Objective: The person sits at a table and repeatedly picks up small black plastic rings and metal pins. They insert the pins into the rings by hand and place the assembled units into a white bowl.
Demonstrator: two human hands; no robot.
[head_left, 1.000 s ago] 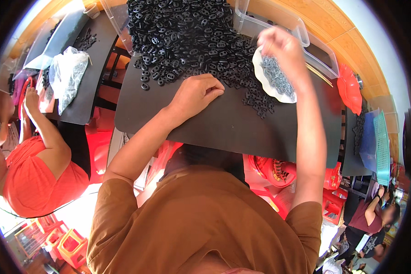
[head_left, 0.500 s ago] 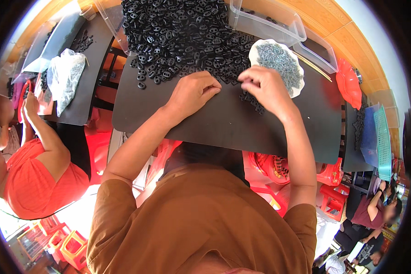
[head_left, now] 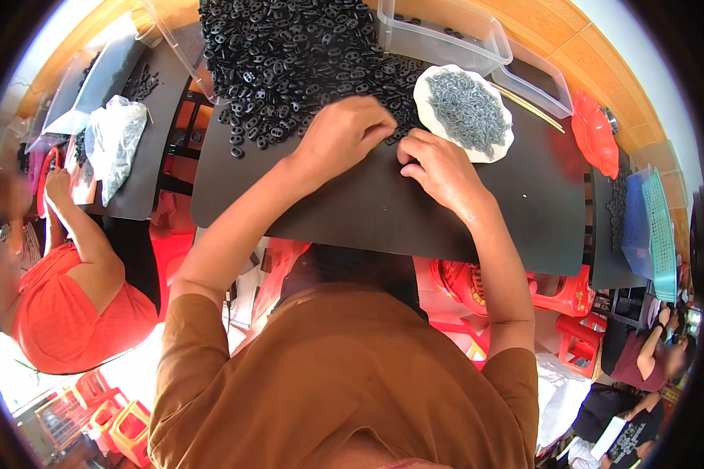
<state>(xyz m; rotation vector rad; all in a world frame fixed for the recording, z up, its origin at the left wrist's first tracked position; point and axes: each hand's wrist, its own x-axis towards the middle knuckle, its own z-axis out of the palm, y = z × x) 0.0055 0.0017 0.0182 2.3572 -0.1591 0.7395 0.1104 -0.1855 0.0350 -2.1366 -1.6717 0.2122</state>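
A large heap of black oval pieces with two holes each (head_left: 289, 66) covers the far middle of the dark table. My left hand (head_left: 340, 141) is at the heap's near edge, thumb and fingers pinched together. Close beside it on the right, my right hand (head_left: 446, 172) has its fingers curled in. What either hand holds, if anything, is too small or hidden to make out. Just beyond my right hand stands a white scalloped plate (head_left: 424, 92) heaped with small greyish, thin pieces (head_left: 471, 113).
Clear plastic bins (head_left: 446, 48) stand behind the plate, beside thin wooden sticks (head_left: 528, 108). A red scalloped dish (head_left: 594, 137) and a teal basket (head_left: 659, 227) are at the right. On the left, a person in red (head_left: 82, 305) sits by another table with a plastic bag (head_left: 113, 144).
My left hand has moved right and away from me. My right hand has shifted left and nearer, toward the left hand; the small loose dark pieces near it are now hidden.
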